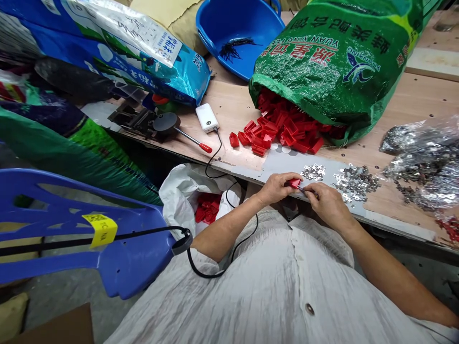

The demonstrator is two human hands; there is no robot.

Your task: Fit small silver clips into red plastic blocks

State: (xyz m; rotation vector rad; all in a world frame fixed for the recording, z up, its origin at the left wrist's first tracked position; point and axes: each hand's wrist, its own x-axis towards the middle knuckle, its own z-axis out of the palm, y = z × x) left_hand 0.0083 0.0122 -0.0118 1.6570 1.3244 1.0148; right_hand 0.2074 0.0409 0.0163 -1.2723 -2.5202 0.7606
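Observation:
My left hand [275, 189] is closed around a small red plastic part [294, 183] at the table's front edge. In my right hand [329, 204] the fingers pinch a thin metal-looking piece [301, 189], its tip against the red part; its exact kind is too small to make out. Just beyond my hands lie a small pile of flat silvery metal pieces [313, 171] and a larger pile of similar metal pieces [355, 183]. Farther back, a heap of red plastic parts [281, 131] spills from the mouth of a green woven sack [333, 71].
A white bag [177, 191] with red parts inside hangs below the table edge at left. Behind it are a lever tool [167, 123], a white power bank [207, 117] with a cable, and a blue basin [233, 28]. Clear plastic bags [426, 162] lie right; a blue chair [132, 253] stands left.

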